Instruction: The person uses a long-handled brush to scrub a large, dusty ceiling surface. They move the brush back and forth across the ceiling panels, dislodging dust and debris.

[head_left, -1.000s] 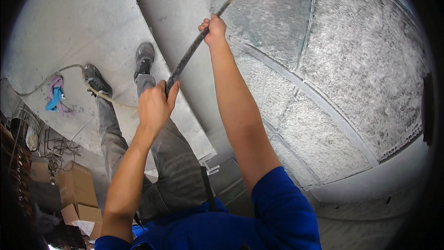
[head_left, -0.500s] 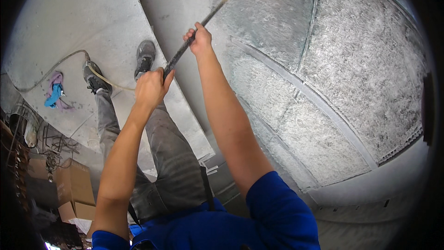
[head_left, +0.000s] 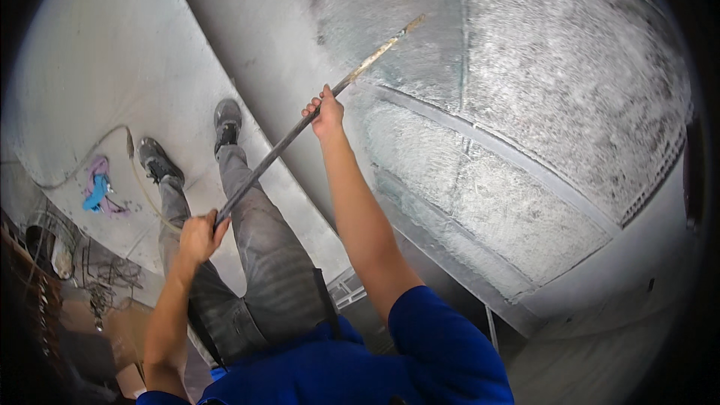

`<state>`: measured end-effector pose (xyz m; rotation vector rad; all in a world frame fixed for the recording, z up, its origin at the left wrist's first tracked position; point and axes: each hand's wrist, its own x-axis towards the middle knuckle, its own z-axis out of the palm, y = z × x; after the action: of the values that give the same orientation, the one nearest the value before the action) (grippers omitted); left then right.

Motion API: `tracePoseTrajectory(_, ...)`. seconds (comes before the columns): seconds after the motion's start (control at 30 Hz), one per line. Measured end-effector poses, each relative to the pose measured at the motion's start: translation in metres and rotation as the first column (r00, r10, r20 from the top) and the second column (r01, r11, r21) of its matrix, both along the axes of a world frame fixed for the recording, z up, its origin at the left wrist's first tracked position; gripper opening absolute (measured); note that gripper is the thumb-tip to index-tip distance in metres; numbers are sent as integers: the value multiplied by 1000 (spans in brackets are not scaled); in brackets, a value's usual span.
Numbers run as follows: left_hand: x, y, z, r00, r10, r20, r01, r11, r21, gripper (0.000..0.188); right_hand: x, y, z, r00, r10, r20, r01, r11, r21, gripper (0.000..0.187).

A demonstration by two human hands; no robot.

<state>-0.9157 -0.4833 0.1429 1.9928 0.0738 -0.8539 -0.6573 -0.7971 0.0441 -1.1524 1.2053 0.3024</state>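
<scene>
Now long pole point(head_left: 300, 129) gripped: left hand point(head_left: 199, 236) fingers wrap lower end, right hand point(head_left: 325, 112) fingers midway.

Long thin pole point(head_left: 300, 131), dark and worn, paler at far tip; slanted up-right, tip against rough grey wall.

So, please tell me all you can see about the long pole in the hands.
The long pole is thin and straight, dark along most of its length, pale toward its upper tip, which meets the rough grey wall. It slants up to the right. The left hand grips its lower end; the right hand grips near the middle.
</scene>
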Motion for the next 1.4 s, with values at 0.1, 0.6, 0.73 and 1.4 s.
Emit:
tracePoseTrajectory(0.1, 0, 10, 62, 997, 54, 54, -52, 998, -44, 32, 12, 6, 68, 991, 2, 134, -2, 1000, -2, 30)
tracePoseTrajectory(0.6, 59, 27, 408, 926, 285, 247, -246, 953, -177, 44, 98, 55, 334, 880, -198, 433, 10, 917, 399, 39)
tracePoseTrajectory(0.73, 78, 20, 436, 893, 275, 355, -224, 958, -176, 39, 107, 42, 360, 860, -302, 412, 84, 879, 470, 46)
tracePoseTrajectory(1.4, 76, -23, 456, 928, 3, 373, 78, 976, -202, 43, 34, -59, 368, 798, -467, 381, 307, 859, 409, 43)
